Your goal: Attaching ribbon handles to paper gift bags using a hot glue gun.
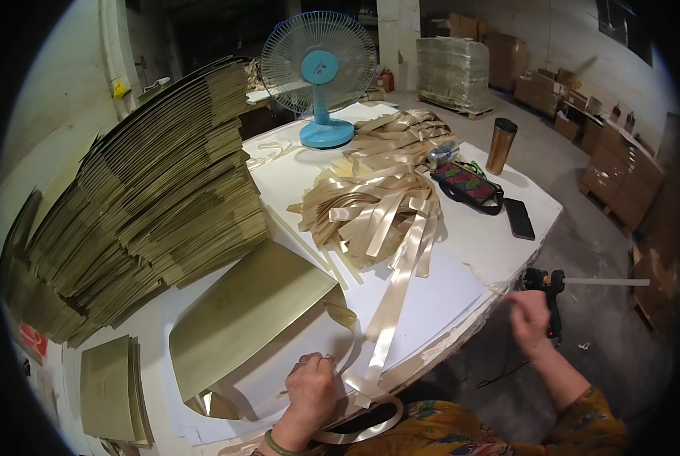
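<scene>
A gold folded paper box or bag (pixel 253 304) lies on its side on white sheets, its pale inner face toward me. My left hand (pixel 312 389) rests at its near edge, fingers curled in; whatever they pinch is hidden. Beside that hand a satin ribbon (pixel 385 334) runs down from a beige ribbon heap (pixel 378 201) and loops over the table edge. At the table's right edge my right hand (pixel 530 319) has its fingers bent together, and what is in them cannot be made out. Just behind it is a black glue gun (pixel 554 292) with a long pale stick.
Tall stacks of gold folded pieces (pixel 158 182) line the left side, with a smaller pile (pixel 113 391) nearer. A blue fan (pixel 321 83) stands at the back. A patterned pouch (pixel 468 187), a can (pixel 442 154), a brown tumbler (pixel 501 146) and a phone (pixel 519 219) occupy the right.
</scene>
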Demonstrator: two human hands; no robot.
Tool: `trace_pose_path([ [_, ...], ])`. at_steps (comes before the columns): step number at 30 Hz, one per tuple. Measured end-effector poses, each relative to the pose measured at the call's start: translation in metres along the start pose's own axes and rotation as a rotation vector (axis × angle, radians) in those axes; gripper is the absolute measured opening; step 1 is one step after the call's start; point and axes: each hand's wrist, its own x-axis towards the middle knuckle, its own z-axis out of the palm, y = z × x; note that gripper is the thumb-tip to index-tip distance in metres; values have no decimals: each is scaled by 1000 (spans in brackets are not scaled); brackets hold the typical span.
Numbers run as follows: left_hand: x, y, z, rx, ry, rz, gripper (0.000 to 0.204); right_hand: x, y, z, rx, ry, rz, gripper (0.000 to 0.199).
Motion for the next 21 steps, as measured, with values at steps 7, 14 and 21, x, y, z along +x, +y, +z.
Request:
trace_pose_path([
  [7,1,0,-3,-27,-40,52,16,-105,140,-74,-201,205,855,20],
  [14,-4,-3,4,-70,24,-24,13,-93,141,-51,-223,-303,891,43],
  [21,-1,-1,1,-161,92,-77,7,-53,115,-86,-96,-463,1000,44],
])
